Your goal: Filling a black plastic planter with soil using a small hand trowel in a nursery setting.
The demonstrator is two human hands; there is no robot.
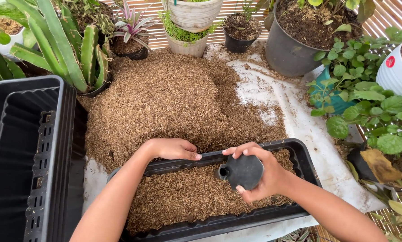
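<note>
My right hand (259, 172) holds a small black plastic piece (242, 171) with a short round spout, over a long black rectangular planter (306, 166). The planter is partly filled with brown husk (183, 197). My left hand (172, 149) rests palm down on the planter's far rim, fingers together, next to a big heap of the same brown husk (165, 98) lying on a white sheet (299, 125). Nothing shows in the left hand.
An empty black planter (17, 134) with a slotted insert stands at the left. Potted plants ring the heap: cactus-like green stems (71, 45), a dark grey pot of soil (295, 40), small pots at the back, leafy plants (376, 107) at the right.
</note>
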